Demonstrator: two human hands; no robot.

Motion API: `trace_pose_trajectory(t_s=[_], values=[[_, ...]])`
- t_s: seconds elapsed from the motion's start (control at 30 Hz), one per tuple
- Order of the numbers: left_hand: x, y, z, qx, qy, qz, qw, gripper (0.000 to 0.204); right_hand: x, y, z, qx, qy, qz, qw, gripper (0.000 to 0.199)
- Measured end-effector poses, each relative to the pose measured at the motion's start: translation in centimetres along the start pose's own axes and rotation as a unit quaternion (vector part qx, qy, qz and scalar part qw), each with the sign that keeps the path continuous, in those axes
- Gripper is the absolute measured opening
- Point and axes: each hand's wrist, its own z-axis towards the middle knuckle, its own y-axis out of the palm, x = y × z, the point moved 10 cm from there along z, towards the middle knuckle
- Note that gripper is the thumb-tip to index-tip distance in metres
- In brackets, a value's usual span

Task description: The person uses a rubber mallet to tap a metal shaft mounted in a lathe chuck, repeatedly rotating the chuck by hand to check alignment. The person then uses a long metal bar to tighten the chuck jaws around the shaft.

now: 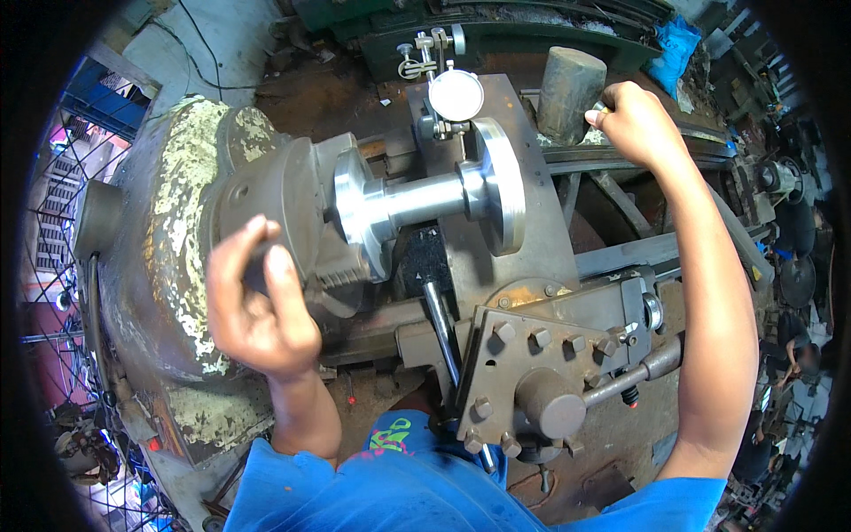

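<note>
My left hand [263, 324] is raised in front of the lathe chuck [266, 199], thumb and index finger apart, the other fingers curled; I see nothing held in it. The chuck jaws grip a shiny turned metal shaft with two wide flanges [425, 197]. A round dial indicator [456, 95] on a jointed stand is placed by the far side of the right-hand flange. My right hand [640, 124] is closed beside a dark upright metal cylinder [572, 93]. A small bit shows at its fingertips, too small to name.
A tool post with several square-headed bolts [536, 372] and a handle [643, 372] stands close in front of me. A metal rod [443, 332] slants beside it. Lathe bed rails [634, 248] run right. A blue plastic bag [672, 53] lies far right. Another person [802, 359] is at the right edge.
</note>
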Motion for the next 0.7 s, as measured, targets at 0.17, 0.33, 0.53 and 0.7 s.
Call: trace_pose_trajectory(t_s=[0.17,0.33,0.53,0.7], values=[[-2.3,2.6,4.5,-0.055,-0.044,0.043,0.997,0.025,-0.9,-0.5,-0.4,0.031,-0.014,-0.007,0.999,0.035],[-3.2,5.7,6.5,-0.16,-0.059,0.153,0.973,0.03,-1.4,-0.7,-0.6,0.034,-0.018,-0.024,0.999,0.033],[-2.1,9.3,5.3,-0.283,0.065,0.315,0.903,0.032,-1.4,-0.6,-0.5,0.022,-0.012,-0.036,0.999,0.034],[-0.9,8.2,2.1,-0.238,0.087,0.371,0.893,0.03,-1.7,-0.3,-0.6,0.024,-0.027,-0.034,0.999,0.033]])
